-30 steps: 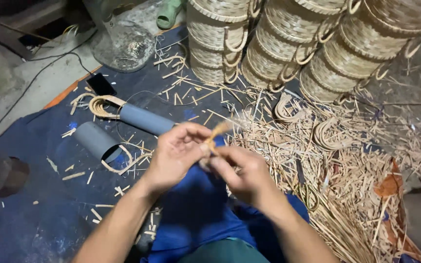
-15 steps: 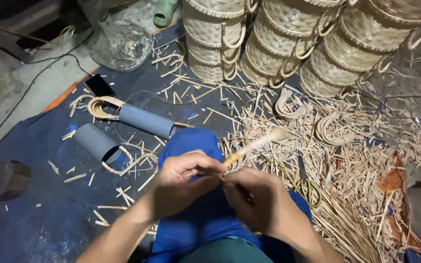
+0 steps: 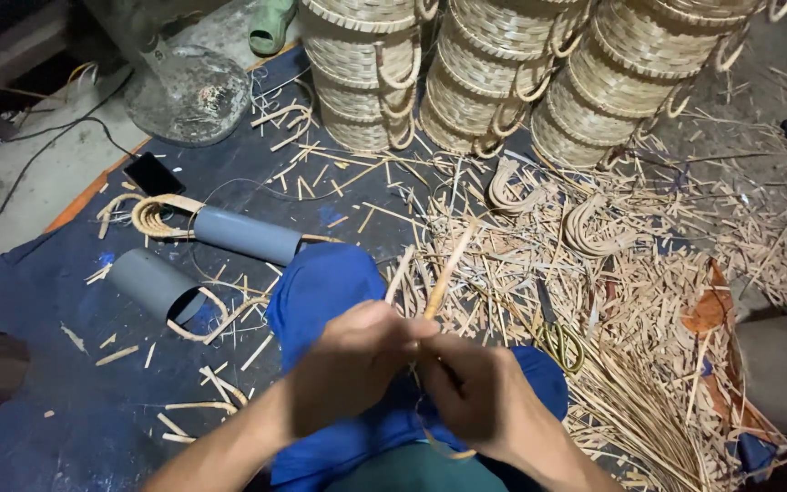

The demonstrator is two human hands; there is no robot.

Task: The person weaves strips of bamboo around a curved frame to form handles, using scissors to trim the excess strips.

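Left hand: the left hand (image 3: 357,360) is closed around the lower part of the cane strips (image 3: 444,273), fingers curled over them, knuckles up.
Right hand: the right hand (image 3: 480,392) is closed just beside it, touching it, pinching the same strips lower down; the 2 hands sit together over the lap.
Strips: 2 pale strips rise up and away from the hands, slightly fanned; a thin curl of the same material shows below the right hand.
Handling: they look light, thin and springy, stiff along the length yet likely to bend without snapping; a sharp kink would probably split them.
Hold: I judge the best grip is close to the working point, where both hands already are, since the free ends would whip about.
Lap: a blue cloth (image 3: 321,292) lies under the hands.
Right of the hands: scissors (image 3: 562,342) lie on a litter of cane offcuts (image 3: 649,364).
Left of the hands: 2 grey tubes (image 3: 246,235) lie on the dark floor mat (image 3: 47,428).
Beyond the hands: stacks of woven baskets (image 3: 494,73) stand well apart.
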